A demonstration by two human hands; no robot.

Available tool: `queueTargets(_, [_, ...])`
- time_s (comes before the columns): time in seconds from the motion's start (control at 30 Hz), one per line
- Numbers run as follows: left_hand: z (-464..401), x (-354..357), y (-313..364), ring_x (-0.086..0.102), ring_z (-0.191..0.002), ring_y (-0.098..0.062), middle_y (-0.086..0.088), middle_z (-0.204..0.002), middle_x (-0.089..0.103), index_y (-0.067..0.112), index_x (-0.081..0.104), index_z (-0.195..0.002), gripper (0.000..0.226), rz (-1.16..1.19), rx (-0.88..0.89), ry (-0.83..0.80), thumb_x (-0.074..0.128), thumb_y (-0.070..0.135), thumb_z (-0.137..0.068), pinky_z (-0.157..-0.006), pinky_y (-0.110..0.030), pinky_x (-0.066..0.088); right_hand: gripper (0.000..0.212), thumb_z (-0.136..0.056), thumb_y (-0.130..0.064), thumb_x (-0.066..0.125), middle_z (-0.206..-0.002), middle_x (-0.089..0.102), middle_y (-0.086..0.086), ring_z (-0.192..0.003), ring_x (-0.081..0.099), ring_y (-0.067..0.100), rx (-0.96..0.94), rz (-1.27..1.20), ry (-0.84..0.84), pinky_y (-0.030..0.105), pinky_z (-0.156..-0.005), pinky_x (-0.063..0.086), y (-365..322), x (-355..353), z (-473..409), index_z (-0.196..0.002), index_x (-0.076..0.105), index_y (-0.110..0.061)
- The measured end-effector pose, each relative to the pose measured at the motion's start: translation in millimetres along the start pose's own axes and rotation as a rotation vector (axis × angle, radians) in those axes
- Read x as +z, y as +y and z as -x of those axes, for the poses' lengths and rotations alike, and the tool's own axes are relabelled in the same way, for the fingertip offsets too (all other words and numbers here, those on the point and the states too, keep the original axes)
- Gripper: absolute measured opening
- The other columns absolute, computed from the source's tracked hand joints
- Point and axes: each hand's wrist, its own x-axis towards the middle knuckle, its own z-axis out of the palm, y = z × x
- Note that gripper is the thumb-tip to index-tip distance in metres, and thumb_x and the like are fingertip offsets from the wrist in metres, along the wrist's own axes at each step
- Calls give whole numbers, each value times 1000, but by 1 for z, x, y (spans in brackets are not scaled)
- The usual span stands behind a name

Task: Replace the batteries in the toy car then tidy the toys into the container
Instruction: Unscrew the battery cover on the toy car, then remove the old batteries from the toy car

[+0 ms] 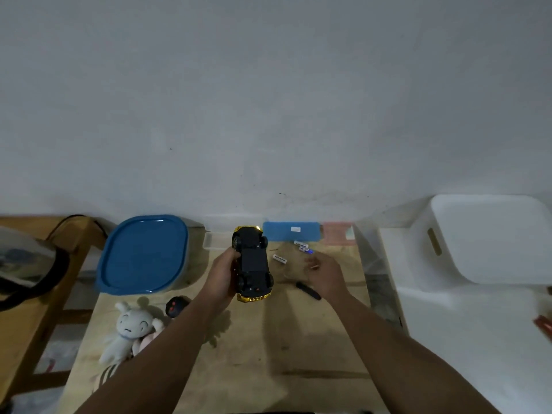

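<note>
A gold toy car (254,262) is turned upside down, its black underside facing up, above the wooden table (268,354). My left hand (222,271) grips the car's left side. My right hand (324,271) hovers to the car's right, blurred, fingers loosely curled; whether it pinches something small I cannot tell. White batteries lie on the table: one (280,259) just right of the car, two more (302,245) farther back. A black piece (308,290), perhaps the battery cover, lies under my right wrist. A blue-lidded container (143,253) stands at the left.
A white plush toy (128,330) and a black remote with red buttons (176,306) lie at the front left. A blue pad (291,231) and a pink item (337,233) sit by the wall. A white bin (490,237) stands at right, a wooden stool (38,294) at left.
</note>
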Motion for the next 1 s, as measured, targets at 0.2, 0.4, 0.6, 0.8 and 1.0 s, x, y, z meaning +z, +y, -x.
queueTargets(0.2, [0, 8, -4, 69, -87, -30, -18, -101, 70, 10, 72, -110, 36, -20, 1, -55, 45, 31, -100, -81, -40, 55, 16, -90, -9, 71, -91, 75, -10, -82, 68, 3, -370, -216, -77, 16, -78, 52, -82, -32, 15, -97, 77, -22])
queueTargets(0.4, [11, 14, -6, 72, -83, -25, -14, -97, 74, 13, 76, -106, 35, -7, -8, -36, 44, 26, -101, -66, -32, 58, 26, -88, -27, 76, -87, 65, -14, -75, 55, -5, -466, -18, -225, 18, -73, 43, -101, -24, 30, -113, 76, -28])
queueTargets(0.6, [22, 4, -14, 71, -87, -31, -16, -96, 74, 17, 80, -97, 34, -27, -8, 2, 54, 37, -90, -78, -40, 57, 13, -86, -22, 78, -93, 71, -10, -71, 58, -7, -432, -74, -297, 15, -70, 43, -106, -19, 40, -98, 81, -26])
queueTargets(0.8, [24, -4, -17, 69, -82, -30, -17, -94, 70, 9, 72, -114, 37, -42, -15, 48, 46, 30, -98, -67, -36, 57, 13, -89, -14, 75, -93, 77, 3, -56, 57, -5, -375, -170, -432, 14, -60, 48, -114, -24, 46, -99, 81, -20])
queueTargets(1.0, [25, -8, -13, 71, -74, -30, -17, -90, 72, 6, 72, -107, 38, -27, -43, 58, 49, 34, -98, -67, -34, 58, 11, -90, -14, 74, -77, 74, -8, -57, 58, 7, -308, -343, -408, 20, -56, 45, -119, -34, 39, -95, 80, -22])
